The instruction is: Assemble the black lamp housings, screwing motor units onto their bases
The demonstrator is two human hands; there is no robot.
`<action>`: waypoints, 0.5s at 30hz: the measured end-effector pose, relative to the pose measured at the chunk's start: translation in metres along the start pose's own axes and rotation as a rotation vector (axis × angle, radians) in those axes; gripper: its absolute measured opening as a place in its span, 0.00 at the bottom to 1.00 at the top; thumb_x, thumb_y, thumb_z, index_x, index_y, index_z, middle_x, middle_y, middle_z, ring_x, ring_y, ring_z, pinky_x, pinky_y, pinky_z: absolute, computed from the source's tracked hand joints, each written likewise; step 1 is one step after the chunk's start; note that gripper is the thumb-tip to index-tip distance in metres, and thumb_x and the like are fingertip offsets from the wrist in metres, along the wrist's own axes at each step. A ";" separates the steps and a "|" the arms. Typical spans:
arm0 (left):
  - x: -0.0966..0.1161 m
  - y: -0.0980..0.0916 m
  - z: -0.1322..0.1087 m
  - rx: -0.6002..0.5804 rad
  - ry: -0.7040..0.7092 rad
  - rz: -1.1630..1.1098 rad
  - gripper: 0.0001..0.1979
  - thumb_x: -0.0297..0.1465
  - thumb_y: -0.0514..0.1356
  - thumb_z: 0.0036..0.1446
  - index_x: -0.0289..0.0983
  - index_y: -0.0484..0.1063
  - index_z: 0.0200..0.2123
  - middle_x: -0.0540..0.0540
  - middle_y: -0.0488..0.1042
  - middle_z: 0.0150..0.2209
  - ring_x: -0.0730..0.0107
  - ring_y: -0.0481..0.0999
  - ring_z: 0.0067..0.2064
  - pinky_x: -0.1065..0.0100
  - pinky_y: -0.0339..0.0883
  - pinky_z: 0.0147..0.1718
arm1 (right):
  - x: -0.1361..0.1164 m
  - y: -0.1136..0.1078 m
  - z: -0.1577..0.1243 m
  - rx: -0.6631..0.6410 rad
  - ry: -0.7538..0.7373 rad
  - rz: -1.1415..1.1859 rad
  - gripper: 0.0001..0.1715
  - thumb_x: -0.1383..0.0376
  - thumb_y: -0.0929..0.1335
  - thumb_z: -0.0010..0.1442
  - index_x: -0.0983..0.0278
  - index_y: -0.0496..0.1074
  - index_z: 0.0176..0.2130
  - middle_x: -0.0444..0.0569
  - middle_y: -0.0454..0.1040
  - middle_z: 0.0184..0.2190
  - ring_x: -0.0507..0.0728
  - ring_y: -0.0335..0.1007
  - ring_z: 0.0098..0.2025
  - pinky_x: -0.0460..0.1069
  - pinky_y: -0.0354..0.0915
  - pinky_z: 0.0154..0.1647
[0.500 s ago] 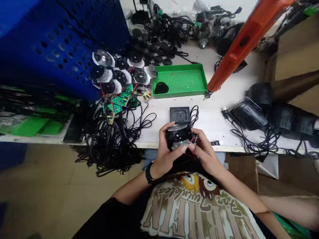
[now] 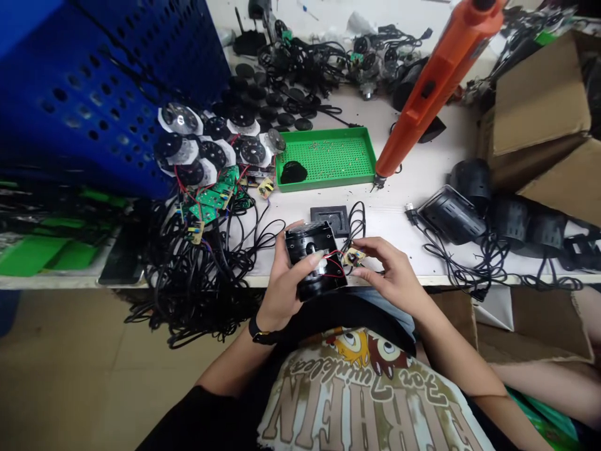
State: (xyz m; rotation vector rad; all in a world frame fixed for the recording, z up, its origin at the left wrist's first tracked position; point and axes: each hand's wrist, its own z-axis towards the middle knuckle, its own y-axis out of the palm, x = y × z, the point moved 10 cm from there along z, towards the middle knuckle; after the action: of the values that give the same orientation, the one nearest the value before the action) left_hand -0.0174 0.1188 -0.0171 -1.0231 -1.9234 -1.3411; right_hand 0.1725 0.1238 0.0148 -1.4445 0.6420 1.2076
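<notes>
**Fig.** Two-handed work at bench, head view. L hand [image 2: 282,275] closed round black plastic housing [image 2: 312,250], thumb across its front face. R hand [image 2: 392,269] half closed, thumb & index pinching small PCB [image 2: 353,256]; red wires [image 2: 334,269] run from PCB to housing. Both held just above front edge of white workbench [image 2: 399,213]. Black wristband [image 2: 263,332] on L wrist.

Beyond hands: black square plate [image 2: 331,219] on bench, w/ coiled black cord [image 2: 357,222] just beside it. Green perforated tray [image 2: 326,160] holds black disc [image 2: 293,172] & small loose bits. Orange electric screwdriver [image 2: 434,81] hangs tilted, tip near tray's R corner. To R: black housings w/ cords [image 2: 453,216]. To L: heap of black cables [image 2: 201,269], green PCBs [image 2: 211,197], black discs on white paper rings [image 2: 181,119], blue perforated crate [image 2: 94,94].
</notes>
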 end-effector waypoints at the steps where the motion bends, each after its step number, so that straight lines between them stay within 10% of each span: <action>1: 0.002 0.000 0.000 0.001 0.003 0.008 0.33 0.34 0.76 0.49 0.47 0.68 0.57 0.48 0.78 0.46 0.65 0.81 0.42 0.67 0.77 0.41 | -0.007 0.000 0.001 0.006 -0.064 -0.062 0.27 0.58 0.76 0.65 0.58 0.71 0.60 0.54 0.77 0.55 0.62 0.76 0.56 0.60 0.74 0.60; 10: -0.002 0.036 -0.025 -0.420 -0.245 -0.141 0.35 0.36 0.71 0.53 0.45 0.65 0.64 0.38 0.78 0.55 0.49 0.84 0.45 0.55 0.81 0.40 | -0.093 -0.029 -0.040 0.333 -0.690 -0.233 0.27 0.71 0.66 0.70 0.61 0.68 0.66 0.53 0.83 0.41 0.58 0.78 0.40 0.54 0.78 0.36; 15: 0.011 0.067 -0.050 -0.552 -0.278 -0.155 0.39 0.37 0.72 0.52 0.47 0.62 0.66 0.38 0.79 0.53 0.49 0.84 0.46 0.57 0.80 0.42 | -0.151 -0.048 -0.068 0.286 -0.693 -0.554 0.22 0.72 0.72 0.65 0.55 0.77 0.56 0.47 0.85 0.41 0.60 0.78 0.45 0.61 0.81 0.49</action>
State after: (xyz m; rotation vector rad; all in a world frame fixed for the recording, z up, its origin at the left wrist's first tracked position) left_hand 0.0341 0.0882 0.0419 -1.4023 -1.8968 -1.9754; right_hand 0.1866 0.0383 0.1640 -0.7971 -0.0699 1.0210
